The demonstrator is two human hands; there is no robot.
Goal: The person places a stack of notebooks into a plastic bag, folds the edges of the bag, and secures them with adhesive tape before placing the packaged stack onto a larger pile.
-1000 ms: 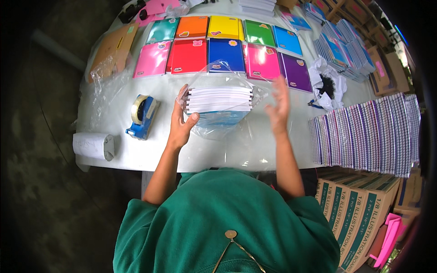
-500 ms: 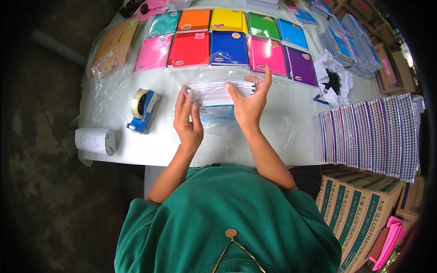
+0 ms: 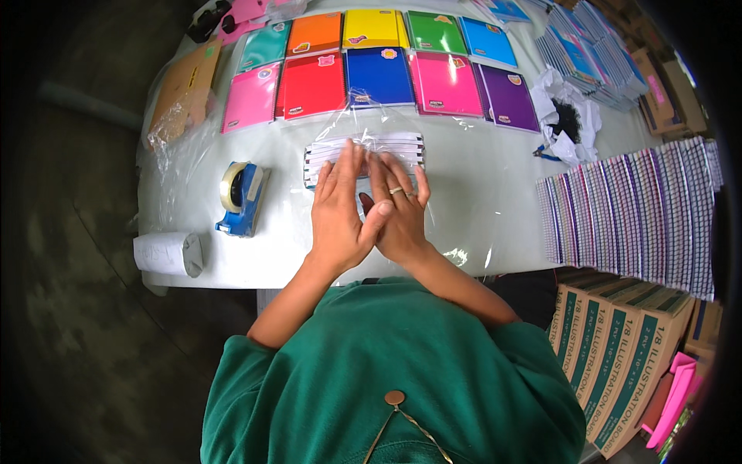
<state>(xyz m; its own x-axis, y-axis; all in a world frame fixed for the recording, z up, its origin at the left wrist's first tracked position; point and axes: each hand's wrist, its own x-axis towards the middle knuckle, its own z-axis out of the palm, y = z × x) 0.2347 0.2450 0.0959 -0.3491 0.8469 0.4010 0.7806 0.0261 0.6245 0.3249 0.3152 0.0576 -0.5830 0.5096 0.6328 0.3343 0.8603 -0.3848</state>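
A stack of notebooks (image 3: 315, 158) stands at the middle of the table, its white page edges toward me, inside a clear plastic wrap (image 3: 365, 116). My left hand (image 3: 338, 220) lies flat against the near side of the wrapped stack, fingers stretched out. Beside it my right hand (image 3: 399, 220), with a ring on one finger, presses there too with its fingers extended. The left thumb crosses over the right hand. Both hands cover the lower middle of the stack.
Two rows of coloured spiral notebooks (image 3: 379, 77) lie beyond the stack. A blue tape dispenser (image 3: 251, 203) and a white wrapped bundle (image 3: 166, 254) are at left. Spiral-bound notebook piles (image 3: 626, 213), pliers (image 3: 546, 155) and crumpled white paper (image 3: 591, 127) are at right. Cardboard boxes (image 3: 618, 356) stand below.
My hands have come inward from the stack's two sides to its near middle and now lie flat side by side. The plastic is drawn closer over the notebooks.
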